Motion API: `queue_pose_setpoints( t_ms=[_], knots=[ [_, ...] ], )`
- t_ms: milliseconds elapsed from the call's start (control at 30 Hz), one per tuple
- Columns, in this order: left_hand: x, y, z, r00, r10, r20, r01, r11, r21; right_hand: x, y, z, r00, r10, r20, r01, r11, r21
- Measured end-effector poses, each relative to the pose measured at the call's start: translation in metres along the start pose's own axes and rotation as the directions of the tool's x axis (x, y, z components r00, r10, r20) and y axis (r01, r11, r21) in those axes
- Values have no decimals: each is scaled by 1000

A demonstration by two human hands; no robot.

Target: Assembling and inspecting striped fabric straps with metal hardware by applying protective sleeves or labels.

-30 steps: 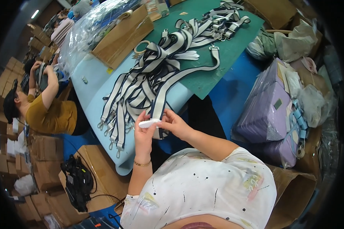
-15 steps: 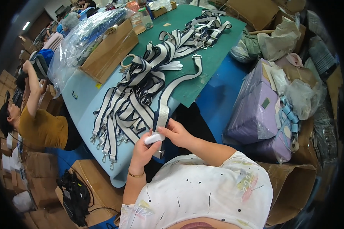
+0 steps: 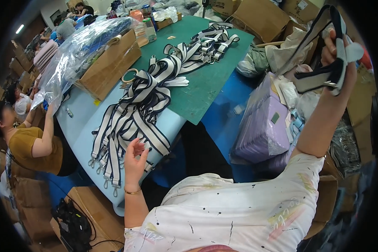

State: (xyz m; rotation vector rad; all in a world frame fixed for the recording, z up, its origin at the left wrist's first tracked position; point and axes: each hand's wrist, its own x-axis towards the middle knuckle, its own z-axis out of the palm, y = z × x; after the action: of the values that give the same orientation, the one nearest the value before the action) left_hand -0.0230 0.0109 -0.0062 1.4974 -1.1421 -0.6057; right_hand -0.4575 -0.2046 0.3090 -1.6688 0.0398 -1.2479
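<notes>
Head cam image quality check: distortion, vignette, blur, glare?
Head view: strong fisheye, the light-blue table edge bows and a black vignette rings the frame; raised right hand gripping a folded navy-and-white striped strap sits stretched near the rim; glare on the clear plastic sheeting; left hand sharp.

Straps [image 3: 134, 113] are lying piled on the table [image 3: 77, 122], cardboard box [image 3: 109, 63] sitting behind them, bags [image 3: 264, 126] sitting right.

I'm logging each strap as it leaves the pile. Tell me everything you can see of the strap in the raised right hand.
The strap is a flat woven band, dark navy with a pale stripe, folded into loops. The right hand grips it, raised high at the right, above the purple bags, with a small white piece pinched at the fingertips. A bit of metal hardware shows near the fold. One end rises above the hand.
</notes>
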Motion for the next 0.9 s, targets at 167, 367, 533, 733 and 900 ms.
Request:
queue_pose_setpoints(
  t_ms=[167, 367, 533, 733, 900],
  knots=[
    [-1, -14, -10, 994, -97, -43, 93, 993, -71, 3, 41, -63, 888, 313, -337, -252, 944, 211],
    [-12, -28, -14, 999, -24, -46, 23, 999, -24, 21, 135, -186, 743, 324, -586, -364, 930, 54],
    [-21, -24, -14, 992, -5, -127, 22, 991, 133, 140, 155, -189, 887, 195, -418, -220, 975, -12],
    [-19, -17, -9, 986, 101, -135, -49, 937, 347, 224, 267, -153, 688, 123, -715, -147, 989, 28],
    [-18, -9, -8, 987, 108, -123, -51, 914, 402, 240, 424, -169, 611, 331, -720, -254, 942, 218]
  ],
)
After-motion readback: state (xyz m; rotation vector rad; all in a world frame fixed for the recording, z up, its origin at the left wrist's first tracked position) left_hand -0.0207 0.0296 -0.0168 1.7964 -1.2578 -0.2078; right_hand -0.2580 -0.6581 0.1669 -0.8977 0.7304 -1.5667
